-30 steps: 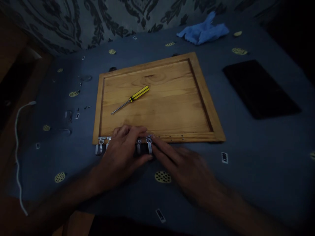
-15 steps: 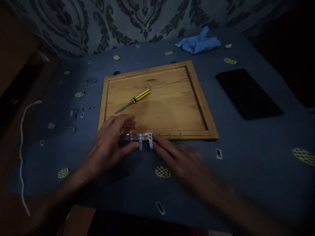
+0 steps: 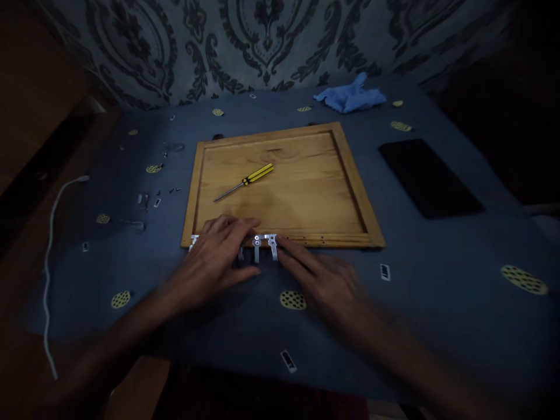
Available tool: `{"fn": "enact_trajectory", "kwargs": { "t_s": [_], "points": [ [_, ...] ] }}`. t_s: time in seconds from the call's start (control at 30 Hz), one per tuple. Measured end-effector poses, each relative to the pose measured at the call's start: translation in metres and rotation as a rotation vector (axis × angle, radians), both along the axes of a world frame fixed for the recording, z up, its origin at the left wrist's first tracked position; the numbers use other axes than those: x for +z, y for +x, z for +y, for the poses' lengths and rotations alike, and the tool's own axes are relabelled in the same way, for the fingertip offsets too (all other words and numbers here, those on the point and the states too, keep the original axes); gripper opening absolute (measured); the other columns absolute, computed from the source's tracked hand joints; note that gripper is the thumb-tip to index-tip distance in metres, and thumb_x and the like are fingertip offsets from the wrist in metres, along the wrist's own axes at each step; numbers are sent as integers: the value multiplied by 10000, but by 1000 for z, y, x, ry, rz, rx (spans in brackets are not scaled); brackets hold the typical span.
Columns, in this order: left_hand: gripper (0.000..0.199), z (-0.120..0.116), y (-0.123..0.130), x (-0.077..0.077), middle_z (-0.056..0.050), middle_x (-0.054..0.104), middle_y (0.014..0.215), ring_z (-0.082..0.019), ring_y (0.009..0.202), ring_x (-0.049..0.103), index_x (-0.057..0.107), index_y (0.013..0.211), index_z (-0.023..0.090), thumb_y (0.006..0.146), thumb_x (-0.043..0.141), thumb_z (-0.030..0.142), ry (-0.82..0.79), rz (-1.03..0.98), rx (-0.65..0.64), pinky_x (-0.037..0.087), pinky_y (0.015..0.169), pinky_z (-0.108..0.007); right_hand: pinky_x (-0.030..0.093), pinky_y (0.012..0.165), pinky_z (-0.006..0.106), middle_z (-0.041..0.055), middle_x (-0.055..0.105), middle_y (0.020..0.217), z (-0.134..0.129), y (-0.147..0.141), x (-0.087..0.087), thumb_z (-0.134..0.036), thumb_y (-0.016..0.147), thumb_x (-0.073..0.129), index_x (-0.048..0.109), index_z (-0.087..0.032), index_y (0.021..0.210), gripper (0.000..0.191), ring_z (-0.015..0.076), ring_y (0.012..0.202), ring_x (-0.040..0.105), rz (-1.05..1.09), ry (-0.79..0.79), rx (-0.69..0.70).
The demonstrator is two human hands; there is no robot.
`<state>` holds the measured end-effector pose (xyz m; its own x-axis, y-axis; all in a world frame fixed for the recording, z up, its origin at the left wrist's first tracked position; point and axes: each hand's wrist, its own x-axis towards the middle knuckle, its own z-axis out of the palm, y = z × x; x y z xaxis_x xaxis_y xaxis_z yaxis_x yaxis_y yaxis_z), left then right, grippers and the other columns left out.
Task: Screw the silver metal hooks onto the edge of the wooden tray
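Along the near edge of a wooden framed board point(image 3: 280, 198) lies a shiny metal hook rail point(image 3: 265, 237), its hooks hanging over the side toward me. My left hand point(image 3: 214, 251) arches over the rail's left part and hides much of it, thumb and fingers apart. At the rail's right end, the fingertips of my right hand point(image 3: 328, 283) grip the last hook. A screwdriver point(image 3: 245, 182) with a yellow and black handle rests on the board's panel. Several small dark holes show in the edge to the right of the rail.
A blue cloth point(image 3: 350, 96) lies at the back near the patterned wall. To the right is a flat black tablet-like object point(image 3: 431, 178). Several small screws point(image 3: 175, 189) and bits of hardware point(image 3: 143, 201) are scattered at left, beside a white cable point(image 3: 50, 233).
My left hand has moved right along the rail, now covering the middle hooks and baring its left end. My right hand stays at the right end. The whole view has shifted slightly.
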<state>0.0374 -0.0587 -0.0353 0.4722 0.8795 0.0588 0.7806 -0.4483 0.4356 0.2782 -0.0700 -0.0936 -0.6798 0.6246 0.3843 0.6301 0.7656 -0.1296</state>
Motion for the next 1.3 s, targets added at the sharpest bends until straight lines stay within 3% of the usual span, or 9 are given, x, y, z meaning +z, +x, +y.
{"fn": "enact_trajectory", "kwargs": {
  "t_s": [0.2,0.33,0.63,0.97,1.13,1.3],
  "points": [
    [638,-1,0,-9,-60,673,1210,-291,1149,597,453,1402,281,861,792,282,-7,-26,62,487,1002,-491,630,704,341,109,666,1412,0,-1,-2,85,753,434,598,-184,1393,713,198,854,748,-5,-17,-35],
    [656,-1,0,-12,-58,685,1196,-289,1124,603,466,1386,276,837,824,281,6,-47,73,489,988,-484,628,684,326,120,699,1359,2,-2,2,98,759,428,630,-150,1330,655,194,838,754,-3,14,-12],
    [673,-1,0,-12,-67,685,1186,-283,1112,599,461,1375,238,822,844,263,28,-30,61,493,966,-458,628,691,310,122,707,1348,3,-3,6,93,778,435,624,-151,1340,642,187,831,756,-22,5,-16],
    [627,0,9,-4,-89,670,1241,-308,1162,606,486,1352,245,848,810,431,54,-18,31,488,986,-478,650,694,337,149,697,1355,4,-4,8,111,779,417,645,-110,1285,598,207,859,767,24,13,12],
    [540,1,23,-5,-108,682,1232,-312,1197,584,477,1342,196,910,749,374,89,27,-63,455,1022,-494,642,644,343,162,716,1316,4,-5,10,91,824,443,671,-108,1235,510,217,812,769,21,28,10],
    [483,2,25,-8,-109,689,1231,-312,1179,590,494,1331,193,917,726,283,67,37,-42,459,1011,-491,644,682,330,153,702,1346,5,-4,9,87,813,451,669,-112,1258,534,214,851,773,11,32,19]
  ]
}}
